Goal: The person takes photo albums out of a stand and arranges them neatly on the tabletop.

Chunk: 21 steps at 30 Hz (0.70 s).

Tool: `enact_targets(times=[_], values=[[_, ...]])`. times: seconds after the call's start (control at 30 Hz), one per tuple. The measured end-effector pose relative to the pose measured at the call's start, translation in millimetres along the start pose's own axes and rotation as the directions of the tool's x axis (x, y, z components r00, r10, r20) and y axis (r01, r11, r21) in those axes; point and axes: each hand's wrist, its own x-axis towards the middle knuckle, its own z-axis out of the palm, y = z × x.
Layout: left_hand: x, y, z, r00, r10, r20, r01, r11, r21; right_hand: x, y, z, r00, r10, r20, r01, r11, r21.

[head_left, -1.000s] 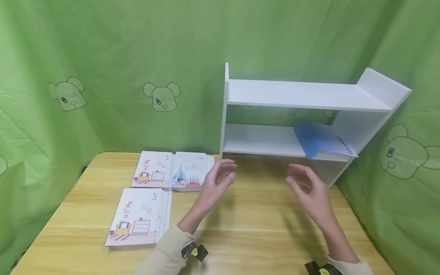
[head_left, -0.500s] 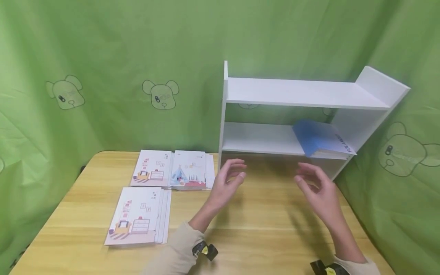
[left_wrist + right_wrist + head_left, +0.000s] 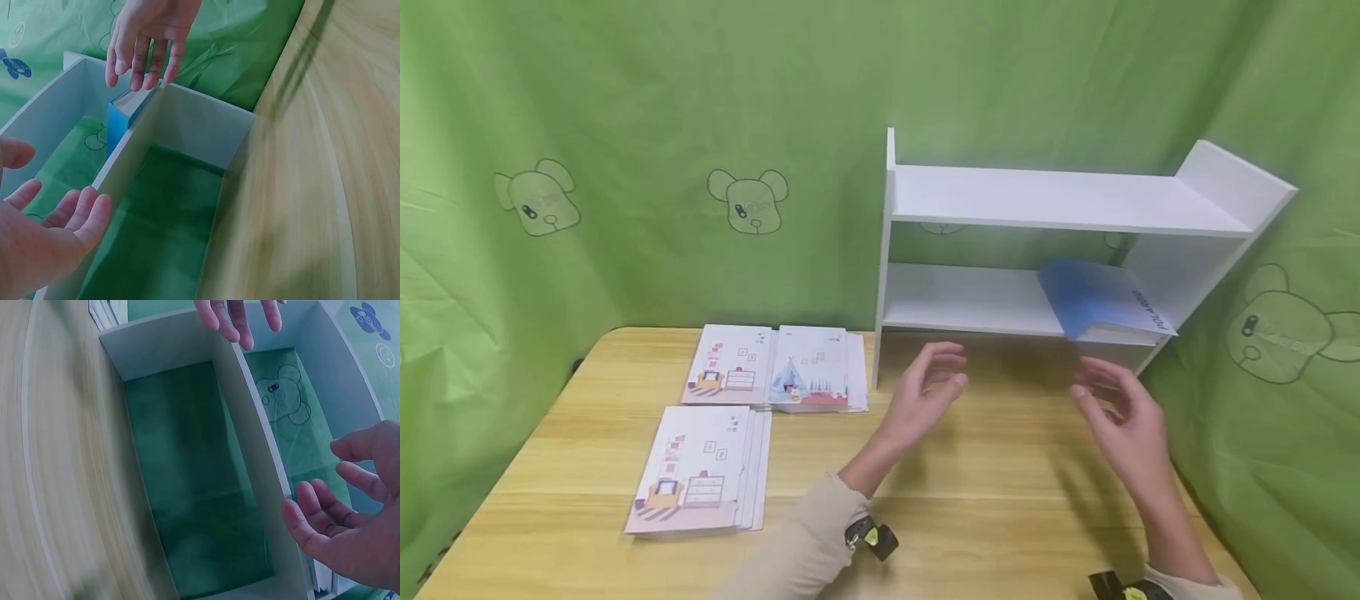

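Both hands hover in front of a white two-tier shelf (image 3: 970, 300), apart from each other and holding nothing. My left hand (image 3: 921, 396) is before the shelf's left part, its fingers loosely bent. Farther right, my right hand (image 3: 1131, 425) hangs below a blue and white book (image 3: 1105, 300) lettered POLAROID. That book stands at the right end of the lower board, against the side panel. In the left wrist view, the book's blue cover (image 3: 117, 128) shows beyond the board's edge. The right wrist view has the right hand (image 3: 356, 519) beside the same board, palm and fingers bare.
On the left of the wooden table (image 3: 820, 475) lie several white booklets in three groups: a front stack (image 3: 688, 471), a back-left stack (image 3: 727, 364) and a tent-picture stack (image 3: 808, 367) near the shelf's left panel. Green curtain (image 3: 647, 108) surrounds the table behind and at both sides.
Both hands have drifted to the right in front of the shelf, still holding nothing. The head view has shifted slightly. Booklets, book and shelf stay in place.
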Motion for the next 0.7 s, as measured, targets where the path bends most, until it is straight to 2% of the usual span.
enact_targets(times=[0.2,0.4,0.57,0.7], values=[[3.8,-1.9,10.1,1.000,-0.015,0.004,0.015,1.000,0.019,-0.2,6.8,-10.5,0.999,0.032,-0.034,-0.032,0.999,0.013],[10.6,1.0,21.1,0.999,-0.032,0.011,0.031,0.999,0.038,2.7,14.4,-20.6,0.994,0.079,-0.076,-0.071,0.991,0.112],[16.3,2.3,31.7,0.999,-0.025,0.022,0.025,0.999,0.034,5.1,20.4,-29.1,0.985,0.115,-0.125,-0.108,0.992,0.060],[20.9,3.0,39.6,0.999,-0.014,0.034,0.013,0.999,0.037,7.1,21.6,-36.0,0.980,0.142,-0.141,-0.134,0.989,0.067]])
